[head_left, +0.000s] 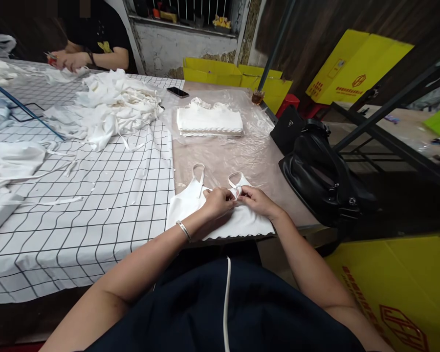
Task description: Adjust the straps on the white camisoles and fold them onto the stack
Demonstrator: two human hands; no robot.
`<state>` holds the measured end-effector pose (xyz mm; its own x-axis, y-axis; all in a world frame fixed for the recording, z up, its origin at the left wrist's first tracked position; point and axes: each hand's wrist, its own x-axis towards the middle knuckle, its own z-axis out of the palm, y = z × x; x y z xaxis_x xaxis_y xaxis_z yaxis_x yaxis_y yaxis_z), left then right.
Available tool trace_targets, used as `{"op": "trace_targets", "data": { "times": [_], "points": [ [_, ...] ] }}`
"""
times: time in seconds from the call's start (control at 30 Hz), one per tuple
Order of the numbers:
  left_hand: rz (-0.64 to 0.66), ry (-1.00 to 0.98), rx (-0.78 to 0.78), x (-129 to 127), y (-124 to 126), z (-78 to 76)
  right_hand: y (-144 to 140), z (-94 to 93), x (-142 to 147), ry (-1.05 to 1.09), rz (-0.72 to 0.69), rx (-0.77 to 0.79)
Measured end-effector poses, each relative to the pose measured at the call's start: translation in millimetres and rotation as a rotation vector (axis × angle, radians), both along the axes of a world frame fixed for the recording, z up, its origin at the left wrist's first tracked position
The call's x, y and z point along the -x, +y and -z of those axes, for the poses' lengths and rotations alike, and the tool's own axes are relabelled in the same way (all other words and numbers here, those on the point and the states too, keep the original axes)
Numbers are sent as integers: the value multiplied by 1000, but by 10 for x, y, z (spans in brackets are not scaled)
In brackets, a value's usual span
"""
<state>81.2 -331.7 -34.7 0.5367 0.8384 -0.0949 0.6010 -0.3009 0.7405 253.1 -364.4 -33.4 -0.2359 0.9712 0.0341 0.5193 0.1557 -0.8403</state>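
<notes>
Camisole, white, flat at tabletop's near edge; straps point far, scalloped hem near, long axis left-right. Left hand and right hand nearly closed, fingertips pinching fabric beside right strap. Folded garment stack farther off.

Soft glare streaks the plastic sheet, while outer edges stretch.
</notes>
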Motion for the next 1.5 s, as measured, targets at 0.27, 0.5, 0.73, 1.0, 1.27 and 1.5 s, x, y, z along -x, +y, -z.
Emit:
{"op": "trace_targets", "data": {
  "times": [0.27, 0.5, 0.73, 1.0, 1.27, 1.5],
  "points": [
    [-35, -20, 41, 8, -12, -34, -10, 0, -69, -35, 17, 18],
    [-29, -7, 35, 7, -12, -45, -14, 23, -85, -28, -15, 34],
    [-27, 6, 35, 9, -16, -51, -15, 9, -55, -65, 1, 3],
    [-4, 78, -51, -42, -4, 64, 46, 95, 120, -40, 61, -38],
    [-122, 123, -385, 608, -211, -45, -127, -104, -104, -284, 690, -93],
    [-500, 470, -249, 1657, -578, 65, -817, -92, -348, -556, 672, 212]
  ]
}}
